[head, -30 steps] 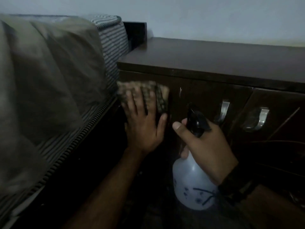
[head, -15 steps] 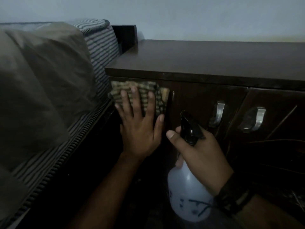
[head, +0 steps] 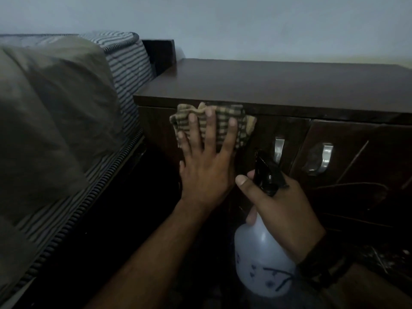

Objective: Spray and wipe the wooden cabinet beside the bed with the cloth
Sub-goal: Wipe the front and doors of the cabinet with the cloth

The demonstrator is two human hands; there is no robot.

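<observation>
A dark wooden cabinet stands right of the bed. My left hand presses a checked tan cloth flat against the cabinet's front, just under the top edge, fingers spread and straight. My right hand grips the neck of a white spray bottle with a black trigger head, held low in front of the left door, nozzle toward the cabinet.
Two metal door handles sit on the cabinet front right of the cloth. The bed, with a striped mattress and an olive cover, lies close on the left. A pale wall rises behind.
My left hand has slid the cloth up the cabinet front and to the right, reaching the top edge. The right hand and bottle have stayed about where they were.
</observation>
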